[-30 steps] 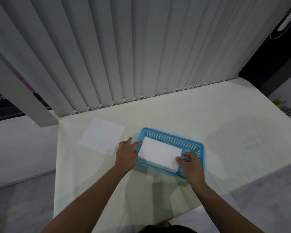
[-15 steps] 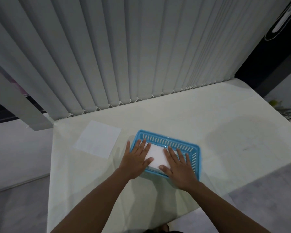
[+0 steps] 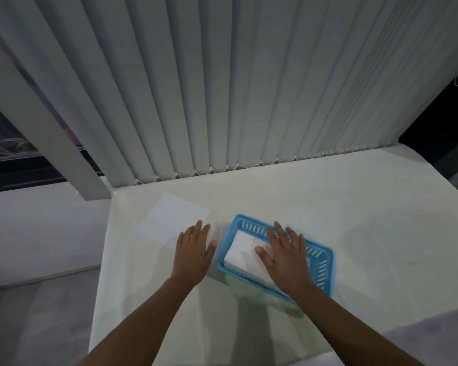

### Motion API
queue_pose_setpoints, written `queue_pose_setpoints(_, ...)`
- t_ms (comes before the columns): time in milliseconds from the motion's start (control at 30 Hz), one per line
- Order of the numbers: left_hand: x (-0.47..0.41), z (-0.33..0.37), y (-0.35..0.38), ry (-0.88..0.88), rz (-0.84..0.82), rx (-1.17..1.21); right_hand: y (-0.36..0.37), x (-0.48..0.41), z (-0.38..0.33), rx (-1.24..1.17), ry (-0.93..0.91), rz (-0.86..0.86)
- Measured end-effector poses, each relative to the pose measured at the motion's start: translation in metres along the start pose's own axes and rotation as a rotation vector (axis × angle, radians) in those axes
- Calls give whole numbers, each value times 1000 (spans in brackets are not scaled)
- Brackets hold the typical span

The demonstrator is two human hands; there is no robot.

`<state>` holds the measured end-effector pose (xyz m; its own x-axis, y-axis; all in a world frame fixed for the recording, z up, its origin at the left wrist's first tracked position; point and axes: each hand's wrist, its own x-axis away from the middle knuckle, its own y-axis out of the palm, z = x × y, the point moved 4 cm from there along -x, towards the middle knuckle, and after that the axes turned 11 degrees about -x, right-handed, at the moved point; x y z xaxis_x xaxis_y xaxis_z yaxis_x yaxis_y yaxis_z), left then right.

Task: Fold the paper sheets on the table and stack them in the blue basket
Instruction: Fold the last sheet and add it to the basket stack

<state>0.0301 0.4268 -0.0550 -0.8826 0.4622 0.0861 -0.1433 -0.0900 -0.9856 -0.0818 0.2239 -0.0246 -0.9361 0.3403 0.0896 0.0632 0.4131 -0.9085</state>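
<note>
Right hand (image 3: 286, 256) flat, fingers spread, pressing folded paper (image 3: 242, 253) in blue basket (image 3: 324, 262); left hand (image 3: 193, 249) flat, open beside unfolded sheet (image 3: 171, 217) on surface (image 3: 328, 207).

One wide-angle camera, worn on the head, looks forward and steeply down from above the near edge of the table (image 3: 354, 207), close over it. It faces the far edge, where blinds (image 3: 222, 88) hang; the left edge and floor (image 3: 37, 313) beside it also show.

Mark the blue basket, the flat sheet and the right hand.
blue basket (image 3: 321, 268): head view, right wall.
flat sheet (image 3: 172, 220): head view, middle of the sheet.
right hand (image 3: 286, 256): head view, back of the hand.
</note>
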Motion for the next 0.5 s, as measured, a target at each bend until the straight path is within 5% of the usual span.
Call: queue_pose_setpoints(500, -18, -135, -22, -484, -159, 142, 48, -139, -152, 132, -363, -292)
